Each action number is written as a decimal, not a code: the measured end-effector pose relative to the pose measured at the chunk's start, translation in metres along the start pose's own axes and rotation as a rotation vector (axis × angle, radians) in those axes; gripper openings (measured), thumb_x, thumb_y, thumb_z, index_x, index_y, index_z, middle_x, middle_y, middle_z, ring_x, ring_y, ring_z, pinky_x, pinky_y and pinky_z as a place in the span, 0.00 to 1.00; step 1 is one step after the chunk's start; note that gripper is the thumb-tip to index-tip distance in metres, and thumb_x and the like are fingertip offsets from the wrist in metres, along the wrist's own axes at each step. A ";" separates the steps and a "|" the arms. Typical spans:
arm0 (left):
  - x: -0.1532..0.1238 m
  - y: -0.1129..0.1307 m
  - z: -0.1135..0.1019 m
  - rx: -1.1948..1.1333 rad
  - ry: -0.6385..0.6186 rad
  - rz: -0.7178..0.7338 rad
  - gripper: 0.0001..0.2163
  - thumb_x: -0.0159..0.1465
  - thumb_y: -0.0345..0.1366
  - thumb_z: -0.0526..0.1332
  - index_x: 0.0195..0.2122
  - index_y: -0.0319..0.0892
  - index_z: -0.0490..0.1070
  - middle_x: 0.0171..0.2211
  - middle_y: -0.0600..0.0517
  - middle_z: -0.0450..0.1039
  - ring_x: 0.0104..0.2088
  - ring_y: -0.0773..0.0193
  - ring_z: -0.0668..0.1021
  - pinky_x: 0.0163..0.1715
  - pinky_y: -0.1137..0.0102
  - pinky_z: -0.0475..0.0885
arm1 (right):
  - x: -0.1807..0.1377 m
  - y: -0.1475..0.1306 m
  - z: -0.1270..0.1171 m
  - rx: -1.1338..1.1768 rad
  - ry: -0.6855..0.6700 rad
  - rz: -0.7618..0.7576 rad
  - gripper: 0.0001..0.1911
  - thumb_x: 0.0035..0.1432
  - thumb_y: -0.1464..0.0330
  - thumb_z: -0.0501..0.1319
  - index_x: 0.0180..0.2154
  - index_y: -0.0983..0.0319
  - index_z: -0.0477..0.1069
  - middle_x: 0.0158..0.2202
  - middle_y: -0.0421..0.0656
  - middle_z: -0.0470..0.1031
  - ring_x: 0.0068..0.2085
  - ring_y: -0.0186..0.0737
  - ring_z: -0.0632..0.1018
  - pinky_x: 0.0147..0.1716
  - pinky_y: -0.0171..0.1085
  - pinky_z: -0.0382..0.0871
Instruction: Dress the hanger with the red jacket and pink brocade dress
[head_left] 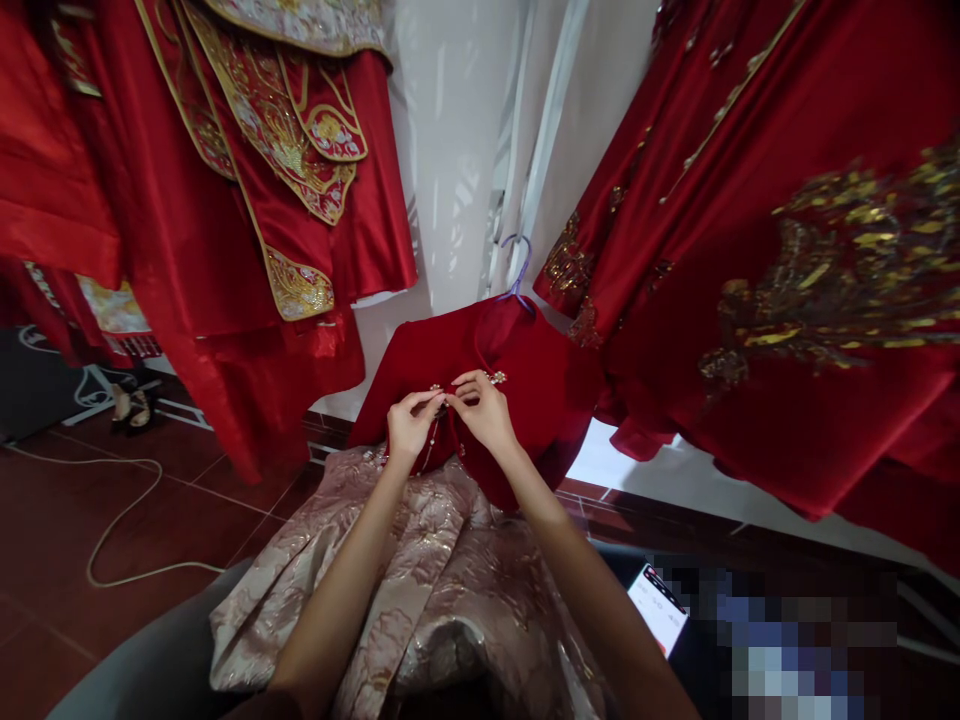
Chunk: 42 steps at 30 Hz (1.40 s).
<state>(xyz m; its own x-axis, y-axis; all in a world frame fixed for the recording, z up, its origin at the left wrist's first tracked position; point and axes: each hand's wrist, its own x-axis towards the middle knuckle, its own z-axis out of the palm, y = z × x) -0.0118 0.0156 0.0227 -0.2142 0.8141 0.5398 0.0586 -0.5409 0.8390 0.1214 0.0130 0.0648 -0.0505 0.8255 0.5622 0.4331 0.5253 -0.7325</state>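
A red garment (382, 390) on a purple hanger (517, 275) lies in front of me, its lower part over pale pink brocade fabric (427, 540). My left hand (412, 422) is pinched at the garment's front opening, beside a small beaded ornament and a thin dangling beaded strand (432, 440). Close against it, my right hand (482, 408) pinches the other side of the opening, its fingertips meeting the left ones. A gold-and-pearl ornament (497, 378) shows just above the right hand. The small piece between the fingertips is mostly hidden.
Red gowns with gold embroidery hang at the left (292, 150) and right (810, 300). A white pole (551, 120) stands behind the hanger. A lit phone (658, 612) lies at lower right. On the tiled floor are a pale cable (160, 480) and shoes (132, 408).
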 end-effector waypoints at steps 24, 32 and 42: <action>-0.028 -0.010 0.027 -0.195 0.130 -0.132 0.10 0.57 0.39 0.61 0.37 0.41 0.63 0.38 0.48 0.70 0.36 0.68 0.76 0.39 0.69 0.73 | -0.043 0.020 -0.013 0.115 -0.222 0.024 0.19 0.53 0.67 0.59 0.48 0.58 0.62 0.48 0.46 0.72 0.44 0.38 0.77 0.40 0.37 0.74; -0.066 -0.021 0.044 -0.317 -0.046 -0.525 0.13 0.60 0.45 0.53 0.41 0.43 0.58 0.23 0.56 0.68 0.15 0.70 0.71 0.09 0.80 0.59 | -0.070 0.036 -0.020 0.136 -0.254 0.103 0.14 0.63 0.64 0.47 0.48 0.59 0.60 0.49 0.48 0.69 0.47 0.39 0.75 0.35 0.37 0.75; -0.072 -0.039 0.039 -0.089 -0.135 -0.355 0.09 0.52 0.28 0.54 0.36 0.40 0.64 0.16 0.61 0.62 0.15 0.73 0.66 0.16 0.78 0.62 | -0.074 0.034 -0.027 -0.168 -0.255 0.118 0.12 0.51 0.70 0.59 0.40 0.61 0.64 0.31 0.41 0.70 0.30 0.34 0.73 0.33 0.36 0.70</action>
<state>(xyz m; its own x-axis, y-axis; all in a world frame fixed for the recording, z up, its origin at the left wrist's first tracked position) 0.0397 -0.0137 -0.0458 -0.0751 0.9713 0.2257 -0.0821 -0.2316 0.9694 0.1645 -0.0357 0.0087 -0.2061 0.9147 0.3475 0.5904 0.3995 -0.7013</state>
